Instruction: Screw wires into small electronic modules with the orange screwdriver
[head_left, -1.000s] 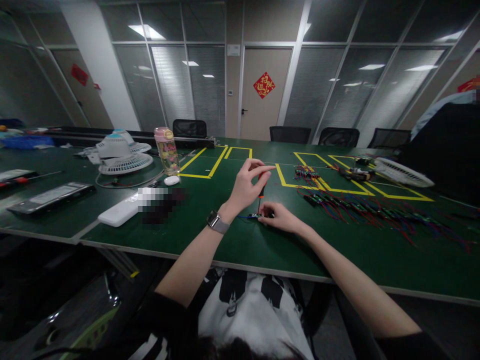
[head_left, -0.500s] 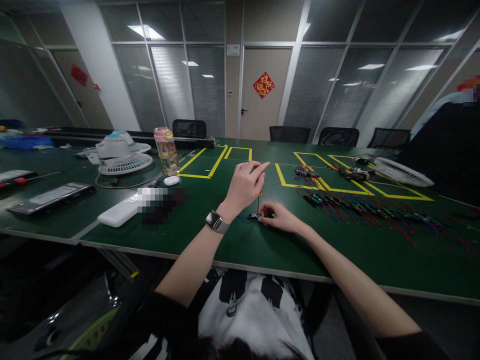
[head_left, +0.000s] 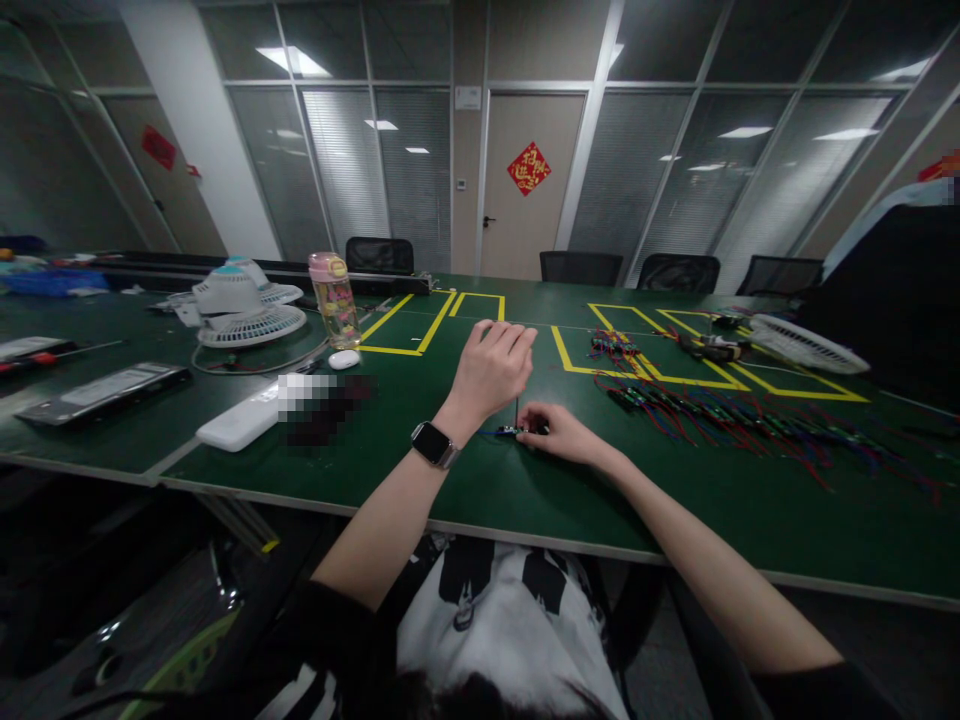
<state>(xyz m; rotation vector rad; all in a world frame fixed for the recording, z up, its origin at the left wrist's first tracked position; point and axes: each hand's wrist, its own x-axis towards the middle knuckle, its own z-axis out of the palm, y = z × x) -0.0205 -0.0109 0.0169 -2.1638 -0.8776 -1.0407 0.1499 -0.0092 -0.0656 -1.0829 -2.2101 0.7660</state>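
Observation:
My left hand, with a watch on the wrist, is curled around the handle of an upright screwdriver. Below the fingers the thin dark shaft of the screwdriver points straight down at a small circuit board. The handle itself is hidden by the hand. On the green tabletop, my right hand pinches the right end of that board between thumb and fingers. Blue wire comes out at the board's left side. Too small to make out is the spot where the tip meets the board.
Several wired circuit boards lie in a long row to the right, near a smaller bunch. Leftward are a white power-bank-like case, a water bottle, white fans and a mouse-like white object. A person is at far right.
My left hand's fingers, more outstretched before, have curled in around the screwdriver, and the wrist has turned. My right hand and the circuit board stay in place.

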